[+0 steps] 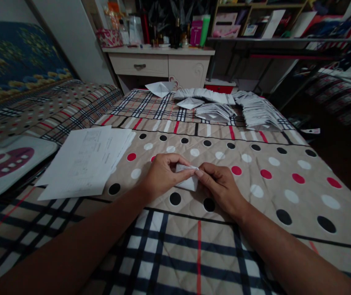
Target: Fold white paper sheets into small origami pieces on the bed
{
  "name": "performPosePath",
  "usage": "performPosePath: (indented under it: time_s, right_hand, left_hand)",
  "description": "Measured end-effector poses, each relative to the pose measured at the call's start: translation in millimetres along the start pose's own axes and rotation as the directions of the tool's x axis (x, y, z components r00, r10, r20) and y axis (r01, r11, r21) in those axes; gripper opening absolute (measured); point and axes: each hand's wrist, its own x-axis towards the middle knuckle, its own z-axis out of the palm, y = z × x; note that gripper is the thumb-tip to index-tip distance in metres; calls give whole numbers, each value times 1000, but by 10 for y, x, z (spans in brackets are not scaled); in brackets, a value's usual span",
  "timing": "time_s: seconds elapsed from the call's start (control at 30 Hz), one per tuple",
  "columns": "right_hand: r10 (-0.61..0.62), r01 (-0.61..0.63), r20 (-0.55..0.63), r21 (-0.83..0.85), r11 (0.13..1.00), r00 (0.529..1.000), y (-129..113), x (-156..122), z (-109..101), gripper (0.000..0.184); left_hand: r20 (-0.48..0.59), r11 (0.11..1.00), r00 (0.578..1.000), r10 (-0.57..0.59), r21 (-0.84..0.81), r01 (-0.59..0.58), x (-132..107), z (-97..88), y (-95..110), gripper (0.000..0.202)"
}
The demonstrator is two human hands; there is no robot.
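A small folded piece of white paper is held between my two hands, low over the dotted bedspread. My left hand grips its left side and top, with the thumb laid across the front. At the paper's upper right corner, my right hand pinches the edge between thumb and curled fingers. The fingertips of both hands nearly meet there, and they cover part of the folds. To the left lies a loose pile of white printed sheets.
Rows of folded white papers stand at the bed's far end, with a single folded paper beside them. A white tray-like board with a purple print lies far left. Behind the bed stands a drawer cabinet covered with bottles and boxes.
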Motion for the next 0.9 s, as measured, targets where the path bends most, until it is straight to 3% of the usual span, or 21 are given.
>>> performPosePath:
  time_s: [0.13,0.23,0.37,0.47,0.67,0.8,0.9]
  right_hand:
    - [60,-66,53,108,992,997,0,15,0,49]
    - [63,-57,-49,101,993,997,-27,5,-7,49]
    - [67,-50,-262,69,996,963,-61,-15,-2,45]
    - [82,-59,-249,99,993,965,-52,-15,14,45]
    - [98,-106,78,94,990,992,27,21,11,46]
    - [54,-48,90,-61,997,995,37,30,30,51]
    - [-40,57,86,-196,979,995,14,17,95,48]
  left_hand:
    - [64,994,998,-25,-100,31,4,-4,-7,25]
    - [87,963,992,-94,-246,113,18,24,-8,43]
    - [125,925,984,-125,-343,161,47,64,-34,33]
    - [139,917,980,-144,-353,185,68,57,-66,25]
    - [52,994,998,-40,-104,46,72,7,-55,7]
    - [29,998,999,19,53,-20,28,26,-9,25]
    - [-50,967,996,78,246,-63,1,55,-2,45]
